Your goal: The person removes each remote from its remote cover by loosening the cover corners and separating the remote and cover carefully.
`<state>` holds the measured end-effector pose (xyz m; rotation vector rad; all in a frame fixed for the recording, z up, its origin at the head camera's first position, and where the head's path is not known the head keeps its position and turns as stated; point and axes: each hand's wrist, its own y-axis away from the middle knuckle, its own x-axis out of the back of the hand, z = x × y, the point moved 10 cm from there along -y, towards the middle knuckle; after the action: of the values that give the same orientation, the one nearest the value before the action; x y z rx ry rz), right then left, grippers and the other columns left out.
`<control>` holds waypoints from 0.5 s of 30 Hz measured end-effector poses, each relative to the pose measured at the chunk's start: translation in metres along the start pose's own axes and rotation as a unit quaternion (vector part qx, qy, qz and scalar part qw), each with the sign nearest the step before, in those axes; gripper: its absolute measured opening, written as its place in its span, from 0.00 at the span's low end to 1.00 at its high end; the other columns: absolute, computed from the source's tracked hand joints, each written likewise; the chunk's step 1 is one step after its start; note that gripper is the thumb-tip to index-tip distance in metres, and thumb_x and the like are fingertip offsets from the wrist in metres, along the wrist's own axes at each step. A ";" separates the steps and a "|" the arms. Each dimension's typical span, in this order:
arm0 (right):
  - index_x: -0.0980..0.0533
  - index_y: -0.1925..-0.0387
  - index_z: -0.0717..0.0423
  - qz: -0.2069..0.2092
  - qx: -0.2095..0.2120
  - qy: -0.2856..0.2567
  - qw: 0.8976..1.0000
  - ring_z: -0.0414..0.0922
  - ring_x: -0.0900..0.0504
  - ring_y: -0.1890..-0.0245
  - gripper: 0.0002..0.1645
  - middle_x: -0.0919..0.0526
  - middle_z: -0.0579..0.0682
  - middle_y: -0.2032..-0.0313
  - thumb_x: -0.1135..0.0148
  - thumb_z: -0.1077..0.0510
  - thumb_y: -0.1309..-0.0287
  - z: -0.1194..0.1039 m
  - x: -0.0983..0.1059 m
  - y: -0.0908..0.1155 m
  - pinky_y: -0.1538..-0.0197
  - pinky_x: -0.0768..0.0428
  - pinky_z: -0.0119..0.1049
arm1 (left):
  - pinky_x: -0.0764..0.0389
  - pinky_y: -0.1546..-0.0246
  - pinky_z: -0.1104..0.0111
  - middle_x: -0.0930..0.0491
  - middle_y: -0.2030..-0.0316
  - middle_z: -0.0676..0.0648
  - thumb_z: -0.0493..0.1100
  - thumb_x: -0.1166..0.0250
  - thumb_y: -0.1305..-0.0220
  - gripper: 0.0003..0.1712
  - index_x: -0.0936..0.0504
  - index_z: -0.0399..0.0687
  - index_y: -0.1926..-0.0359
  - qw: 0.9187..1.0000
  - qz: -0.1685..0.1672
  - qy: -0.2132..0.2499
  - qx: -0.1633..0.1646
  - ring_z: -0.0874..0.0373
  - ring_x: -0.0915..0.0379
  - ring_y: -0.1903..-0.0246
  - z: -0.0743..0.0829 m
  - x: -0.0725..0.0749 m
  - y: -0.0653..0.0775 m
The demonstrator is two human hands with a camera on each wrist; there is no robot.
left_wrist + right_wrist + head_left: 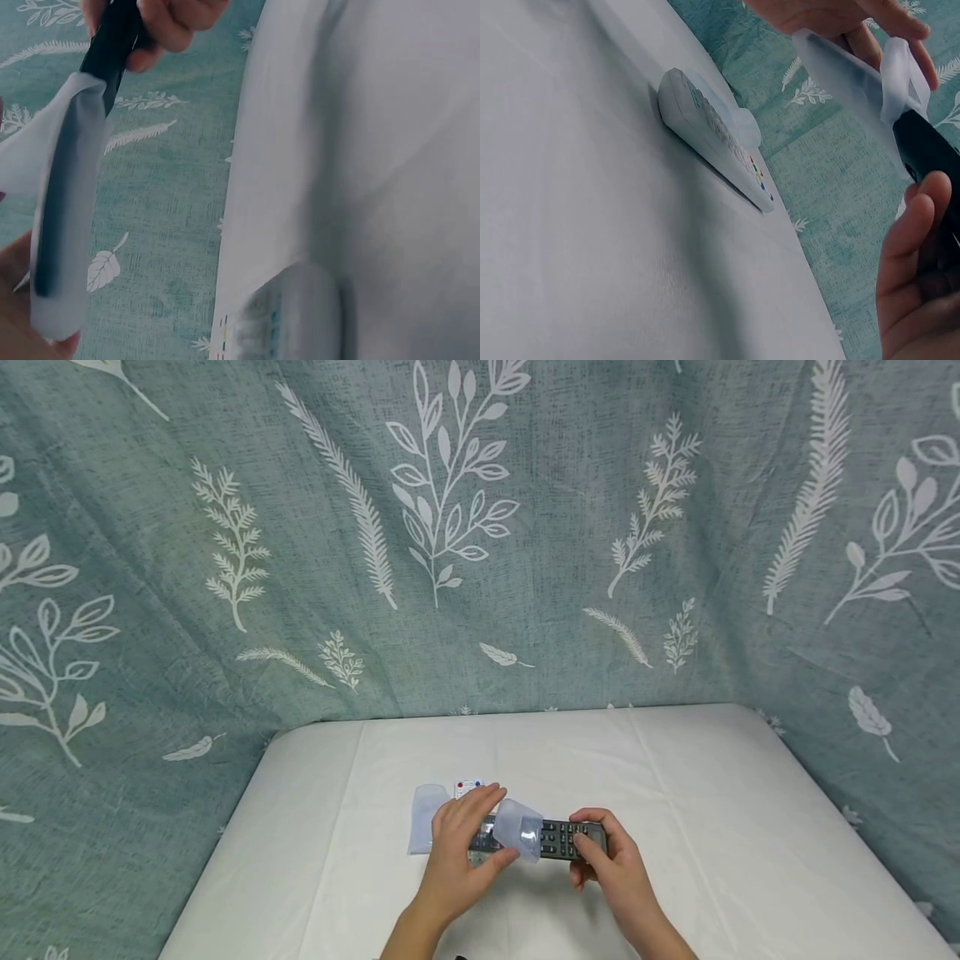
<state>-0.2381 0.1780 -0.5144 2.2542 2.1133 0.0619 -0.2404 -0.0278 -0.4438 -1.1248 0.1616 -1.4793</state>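
A black remote control (557,839) is held above the table, its far end inside a translucent silicone sleeve (519,829). The sleeve's mouth is folded back in a loose flap, clearly seen in the right wrist view. My right hand (611,864) grips the bare end of the remote, thumb on the buttons. Around the sleeved end, my left hand (461,847) holds with thumb on the near side and fingers on the far side. Under the left hand lies a white remote control (712,139), mostly hidden in the head view.
Left of the white remote, a second translucent sleeve (427,818) lies on the white-covered table (375,910). A green leaf-patterned curtain (555,527) hangs behind the table and along both sides.
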 end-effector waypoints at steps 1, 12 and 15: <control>0.33 0.43 0.58 -0.003 0.000 -0.001 1.000 0.43 0.22 0.80 0.18 0.21 0.55 0.57 0.44 0.61 0.31 0.001 0.000 0.000 0.75 0.17 0.36 | 0.34 0.37 0.48 0.23 0.36 0.54 0.53 0.26 0.48 0.41 0.28 0.59 0.32 1.000 -0.014 0.000 -0.001 0.55 0.27 0.37 -0.001 -0.001 -0.001; 0.33 0.44 0.56 -0.052 0.019 -0.023 0.998 0.42 0.21 0.77 0.17 0.24 0.55 0.55 0.43 0.56 0.29 0.004 0.001 -0.001 0.73 0.16 0.38 | 0.26 0.41 0.60 0.16 0.45 0.61 0.52 0.25 0.49 0.33 0.21 0.64 0.39 0.998 -0.063 0.022 -0.009 0.63 0.21 0.45 0.000 -0.005 -0.004; 0.34 0.44 0.57 -0.083 0.042 -0.032 0.995 0.41 0.20 0.77 0.16 0.25 0.54 0.55 0.46 0.56 0.27 0.002 -0.002 0.000 0.72 0.15 0.38 | 0.26 0.43 0.62 0.14 0.49 0.61 0.51 0.23 0.51 0.30 0.17 0.63 0.44 0.998 -0.047 0.027 -0.013 0.64 0.20 0.48 0.000 -0.003 -0.003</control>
<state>-0.2383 0.1760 -0.5161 2.0824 2.3003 -0.1060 -0.2425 -0.0246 -0.4431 -1.1263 0.1686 -1.5963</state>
